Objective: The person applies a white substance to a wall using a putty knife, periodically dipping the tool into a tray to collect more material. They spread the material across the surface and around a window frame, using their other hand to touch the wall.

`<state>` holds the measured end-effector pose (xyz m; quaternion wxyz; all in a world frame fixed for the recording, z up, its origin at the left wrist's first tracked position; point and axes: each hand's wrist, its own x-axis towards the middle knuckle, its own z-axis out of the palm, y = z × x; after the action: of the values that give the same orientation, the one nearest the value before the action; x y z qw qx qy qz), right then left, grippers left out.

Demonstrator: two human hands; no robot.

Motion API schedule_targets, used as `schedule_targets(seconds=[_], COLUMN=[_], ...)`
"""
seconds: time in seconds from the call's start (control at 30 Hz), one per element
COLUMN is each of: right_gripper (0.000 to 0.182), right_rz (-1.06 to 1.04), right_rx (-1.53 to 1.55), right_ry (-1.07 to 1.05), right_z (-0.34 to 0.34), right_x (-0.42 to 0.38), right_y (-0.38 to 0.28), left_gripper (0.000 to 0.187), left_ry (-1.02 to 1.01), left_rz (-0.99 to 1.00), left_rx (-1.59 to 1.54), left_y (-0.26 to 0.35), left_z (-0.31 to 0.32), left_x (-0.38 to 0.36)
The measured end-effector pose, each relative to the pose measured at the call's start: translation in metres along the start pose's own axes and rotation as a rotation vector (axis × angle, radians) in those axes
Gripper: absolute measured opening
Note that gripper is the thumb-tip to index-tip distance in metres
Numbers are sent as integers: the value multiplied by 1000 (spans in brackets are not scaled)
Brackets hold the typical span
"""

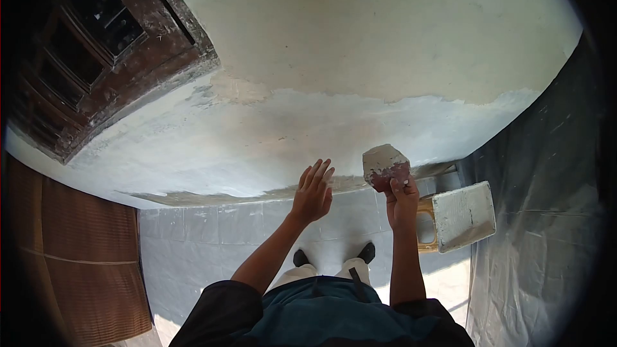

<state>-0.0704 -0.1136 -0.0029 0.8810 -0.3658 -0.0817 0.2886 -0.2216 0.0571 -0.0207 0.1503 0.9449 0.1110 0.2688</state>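
Note:
My right hand [403, 204] is closed around the lower edge of a flat, reddish putty spreader [391, 170], thumb in front. Pale filler coats the spreader's upper half. Held up in front of the wall [347, 130], my left hand [313, 191] has its fingers stretched out and carries nothing. A band of fresh white filler covers the lower wall, with a ragged upper border against the older cream surface. To the right of my right hand, a white, filler-smeared tray [464, 218] rests on a yellow stool [427, 223].
A brown wooden window frame [157, 61] with dark panes is set in the wall at upper left. Grey plastic sheeting [193, 228] covers the floor, and more plastic sheeting [527, 231] hangs at right. A brown ribbed panel [87, 238] stands at left.

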Motion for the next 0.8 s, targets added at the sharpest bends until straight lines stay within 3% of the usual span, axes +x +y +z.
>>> schedule_targets(seconds=[0.17,0.37,0.5,0.57,0.8], right_gripper=[21,26,28,33,35], right_rz=[-94,-549,-797,-1141,-1274], right_rx=[-69,-756,-831,-941,-1073], right_ry=[-52,129,93,101,168], right_z=[97,183,203,206,215], right_x=[-13,-24,-15,-5,13], right_y=[53,86,101,108,141], left_gripper=[56,51,46,44,42], left_ry=[175,308,351,360,392], left_rz=[63,220,324,355,499], left_rx=[110,239,312,333,387], left_y=[-51,-101,-123,-133,-161], left_z=[-70,-141,-163,-168,-168], left_x=[-11,9,26,34,48])
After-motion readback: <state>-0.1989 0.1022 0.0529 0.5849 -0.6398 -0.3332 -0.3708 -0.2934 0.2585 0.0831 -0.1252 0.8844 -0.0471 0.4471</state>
